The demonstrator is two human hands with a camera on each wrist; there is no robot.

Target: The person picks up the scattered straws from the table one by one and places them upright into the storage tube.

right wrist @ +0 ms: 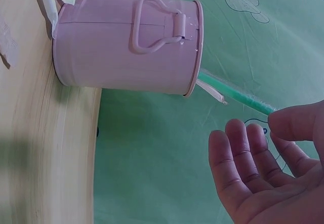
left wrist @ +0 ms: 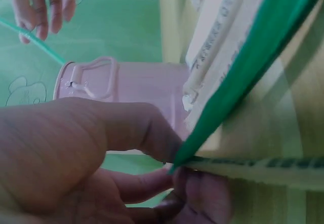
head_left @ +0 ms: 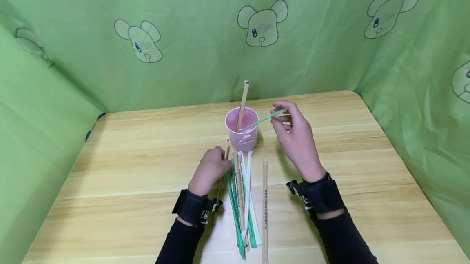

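A small pink metal bucket [head_left: 243,138] stands toward the back of the table, with a brown paper-wrapped straw [head_left: 244,100] leaning up inside it. My right hand [head_left: 298,139] pinches the upper end of a green straw [head_left: 265,118] between thumb and index finger; its lower end is in the bucket. In the right wrist view, the other fingers extend loosely below that green straw [right wrist: 243,97]. In front of the bucket, my left hand [head_left: 212,168] pinches a brown wrapped straw [left wrist: 263,170] near one end. The tip of a green wrapped straw [left wrist: 243,77] lies at the same fingertips.
Beside my left hand lies a loose bundle of wrapped straws in green, brown and white [head_left: 248,198]. One brown straw [head_left: 265,211] lies apart to the right. Green cloth [head_left: 205,52] with bear-head drawings hangs round the wooden table [head_left: 367,182] at the back and sides.
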